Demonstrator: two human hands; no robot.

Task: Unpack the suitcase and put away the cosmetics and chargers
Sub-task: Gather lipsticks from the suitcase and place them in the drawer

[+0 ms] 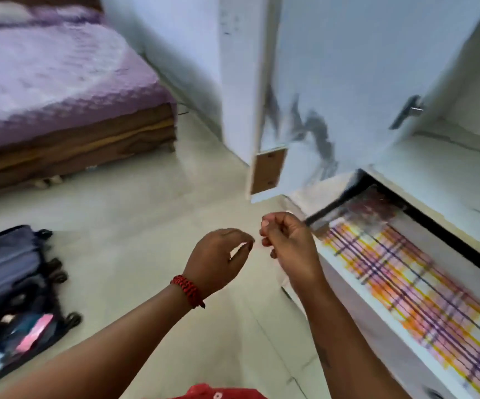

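Observation:
My left hand (218, 254), with a red braided band at the wrist, is held mid-air over the floor, thumb and forefinger pinched together. My right hand (287, 243) is close beside it with its fingers curled. A faint, thin pinkish item (257, 246) seems to run between the two sets of fingertips; blur hides what it is. The dark blue suitcase (5, 283) lies open on the floor at the lower left, with pink and light blue items (31, 335) inside. An open white drawer (348, 298), lined with plaid paper (405, 283), is just right of my hands.
The wardrobe door (348, 82) stands open above the drawer, its metal handle (408, 110) to the right. A bed with a purple cover (46, 82) on a wooden frame fills the upper left. Pale tiled floor (146, 211) lies between the bed, the suitcase and the wardrobe.

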